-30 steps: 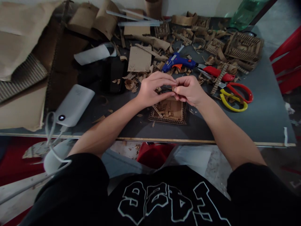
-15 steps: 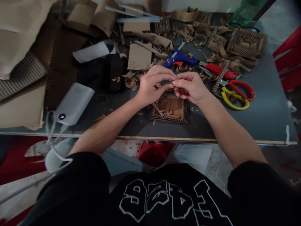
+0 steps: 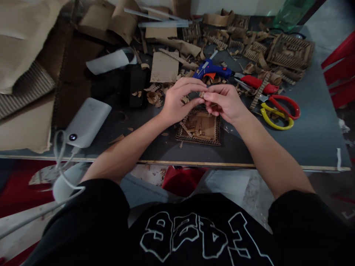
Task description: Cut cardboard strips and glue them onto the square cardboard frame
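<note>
My left hand [image 3: 183, 98] and my right hand [image 3: 224, 101] meet fingertip to fingertip above the middle of the table. Between them is a small piece of cardboard [image 3: 202, 95], pinched by the fingers of both hands and mostly covered by them. Just below my hands lies a square cardboard tray [image 3: 212, 127] with corrugated walls and loose cardboard strips [image 3: 199, 127] inside. Beyond my fingers a blue glue gun [image 3: 212, 69] with an orange trigger rests on its side among cardboard scraps.
Right of my hands are red-handled pliers [image 3: 259, 83] and scissors [image 3: 277, 114] with red and yellow handles. A white power bank [image 3: 87, 122] with a cable sits at left. Glue sticks [image 3: 163, 23], corrugated pieces [image 3: 291, 50] and cardboard sheets [image 3: 26, 122] line the back and left.
My hands stay in almost the same place. The fingers have shifted very slightly, and a bit more of the small cardboard piece shows between them.
</note>
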Available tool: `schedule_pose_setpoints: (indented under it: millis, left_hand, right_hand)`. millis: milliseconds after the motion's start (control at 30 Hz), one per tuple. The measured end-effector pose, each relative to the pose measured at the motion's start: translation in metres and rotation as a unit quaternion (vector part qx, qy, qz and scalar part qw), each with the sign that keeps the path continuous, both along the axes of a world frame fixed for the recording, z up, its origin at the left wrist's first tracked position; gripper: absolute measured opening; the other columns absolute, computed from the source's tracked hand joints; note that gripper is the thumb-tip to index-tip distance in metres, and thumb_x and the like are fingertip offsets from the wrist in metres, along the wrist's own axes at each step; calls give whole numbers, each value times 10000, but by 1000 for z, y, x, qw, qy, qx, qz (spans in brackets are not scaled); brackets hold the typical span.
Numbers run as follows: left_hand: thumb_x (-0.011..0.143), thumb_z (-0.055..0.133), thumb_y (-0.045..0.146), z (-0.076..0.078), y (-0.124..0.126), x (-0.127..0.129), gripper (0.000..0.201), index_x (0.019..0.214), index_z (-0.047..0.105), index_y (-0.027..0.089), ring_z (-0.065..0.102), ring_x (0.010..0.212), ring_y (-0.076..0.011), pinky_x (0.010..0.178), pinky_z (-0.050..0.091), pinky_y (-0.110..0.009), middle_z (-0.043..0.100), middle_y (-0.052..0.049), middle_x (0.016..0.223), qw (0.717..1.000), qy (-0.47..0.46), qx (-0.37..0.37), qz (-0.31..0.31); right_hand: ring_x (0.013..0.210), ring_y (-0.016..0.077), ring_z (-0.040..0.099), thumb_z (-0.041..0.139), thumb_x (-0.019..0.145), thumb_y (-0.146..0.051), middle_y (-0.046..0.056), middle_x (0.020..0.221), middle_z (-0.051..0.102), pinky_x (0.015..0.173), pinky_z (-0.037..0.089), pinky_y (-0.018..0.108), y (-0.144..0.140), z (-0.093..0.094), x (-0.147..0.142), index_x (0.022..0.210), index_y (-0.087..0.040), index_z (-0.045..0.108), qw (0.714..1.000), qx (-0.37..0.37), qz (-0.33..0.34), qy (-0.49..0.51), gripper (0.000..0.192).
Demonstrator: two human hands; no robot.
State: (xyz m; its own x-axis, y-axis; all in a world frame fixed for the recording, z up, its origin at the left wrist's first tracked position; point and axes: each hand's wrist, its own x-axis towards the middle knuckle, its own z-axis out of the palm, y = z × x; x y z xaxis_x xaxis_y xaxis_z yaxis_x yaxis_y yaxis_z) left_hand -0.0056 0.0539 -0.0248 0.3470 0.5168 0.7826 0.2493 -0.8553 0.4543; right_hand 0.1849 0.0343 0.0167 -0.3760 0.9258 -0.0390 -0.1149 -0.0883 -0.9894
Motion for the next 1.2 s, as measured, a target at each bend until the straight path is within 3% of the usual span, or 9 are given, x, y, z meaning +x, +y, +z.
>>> schedule_pose_setpoints:
  millis: [533,733,1200]
  left_hand:
    - [958,664,461,0,1,-1,234,1137,714,318,744,1051,-198,872,648,-396,772,-23,1119,1000,6,3,3]
    - [962,655,472,2,0,-1,235,1133,717,323,743,1057,-197,929,633,-413,777,-12,1112,1000,6,12,3]
    - [940,605,615,3,0,-1,371,1062,750,296,737,1060,-216,935,622,-420,785,-51,1092,999,20,-24,19]
  right_hand:
    - [398,34,508,920,636,-457,-69,531,556,290,290,132,0,0,0,647,-174,631,1000,3,-3,0,404]
    - [397,30,504,916,637,-440,-74,528,550,292,297,130,-1,1,0,652,-175,624,1000,3,-8,-7,395]
    - [399,37,505,873,684,-395,-58,524,557,297,316,131,0,-1,2,666,-174,625,999,26,-11,-19,333]
